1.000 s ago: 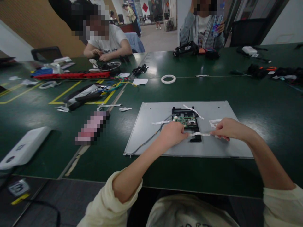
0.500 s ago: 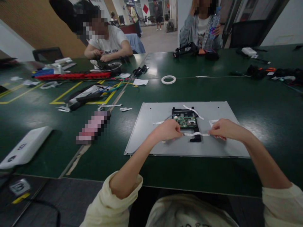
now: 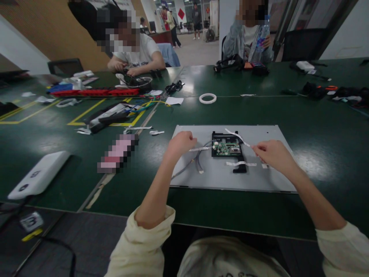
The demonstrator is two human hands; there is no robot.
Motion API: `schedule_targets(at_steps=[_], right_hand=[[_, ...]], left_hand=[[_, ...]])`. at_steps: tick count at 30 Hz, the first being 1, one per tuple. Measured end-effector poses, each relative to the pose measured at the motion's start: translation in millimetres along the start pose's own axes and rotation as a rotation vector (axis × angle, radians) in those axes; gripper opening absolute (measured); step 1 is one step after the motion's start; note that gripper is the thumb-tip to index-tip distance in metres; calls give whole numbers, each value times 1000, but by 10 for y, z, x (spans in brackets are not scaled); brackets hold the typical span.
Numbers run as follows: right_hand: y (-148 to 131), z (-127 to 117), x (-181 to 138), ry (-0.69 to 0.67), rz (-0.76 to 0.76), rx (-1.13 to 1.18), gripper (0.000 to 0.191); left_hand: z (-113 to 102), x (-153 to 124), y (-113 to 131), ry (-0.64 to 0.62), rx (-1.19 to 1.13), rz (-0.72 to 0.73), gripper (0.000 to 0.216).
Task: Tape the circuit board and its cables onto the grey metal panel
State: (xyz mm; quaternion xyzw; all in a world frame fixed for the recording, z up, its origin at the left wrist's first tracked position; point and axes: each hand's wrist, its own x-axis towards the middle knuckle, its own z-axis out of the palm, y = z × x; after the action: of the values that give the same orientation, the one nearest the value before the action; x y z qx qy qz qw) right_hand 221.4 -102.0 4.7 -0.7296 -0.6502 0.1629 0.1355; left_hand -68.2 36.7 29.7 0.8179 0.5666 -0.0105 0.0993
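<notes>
Nearest, two forearms in cream sleeves (image 3: 144, 238) reach out over the green worktop (image 3: 317, 127) to a flat grey panel (image 3: 219, 177) lying at its near edge. The left hand (image 3: 180, 143) is curled closed at the left end of a short tape strip (image 3: 200, 149) that crosses the grey cable (image 3: 188, 164). Its fingertips are hidden, so I cannot tell whether that grip pinches the strip or only rests beside it. The right hand (image 3: 273, 154) has its fingers drawn together at the near end of a long tape strip (image 3: 238, 137) running slantwise off the circuit board (image 3: 226, 147) - touching it or just short of it, I cannot say. A third strip (image 3: 241, 164) lies across the black bracket (image 3: 239, 159) below the board.

The risks, as I judge them, sit in the tape and the cable. A strip lifted by one end could curl and stick to itself or to a finger. Pressed down crooked, it could leave the cable loose or kinked against the board's connector. A tug on the cable might strain that joint - and the panel, unclamped, could slide on the smooth worktop.

Further off lie a tape roll (image 3: 207, 98) and scattered tools. Beyond them sit other people, one in a white shirt (image 3: 138, 52).
</notes>
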Motion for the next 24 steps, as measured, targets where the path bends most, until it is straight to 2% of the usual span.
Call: schedule_targets(at_steps=[3, 6, 9, 11, 16, 20, 24], right_hand=[[-92, 62, -27, 138, -149, 2, 41], [-176, 174, -36, 233, -389, 81, 28], [-228, 295, -35, 204, -627, 83, 34], [-245, 360, -36, 146, -715, 47, 40], [-262, 430, -38, 88, -736, 20, 41], [-273, 426, -38, 100, -732, 30, 39], [-284, 413, -50, 99, -686, 106, 44]], left_hand=[[27, 34, 26, -62, -85, 156, 31], [55, 54, 22, -104, -132, 224, 28], [75, 63, -11, -109, -130, 245, 24], [76, 63, -26, -113, -129, 239, 20], [52, 50, -2, -163, -198, 227, 17], [-16, 16, 8, -231, -331, 202, 29], [-182, -67, -8, -319, -476, 314, 24]])
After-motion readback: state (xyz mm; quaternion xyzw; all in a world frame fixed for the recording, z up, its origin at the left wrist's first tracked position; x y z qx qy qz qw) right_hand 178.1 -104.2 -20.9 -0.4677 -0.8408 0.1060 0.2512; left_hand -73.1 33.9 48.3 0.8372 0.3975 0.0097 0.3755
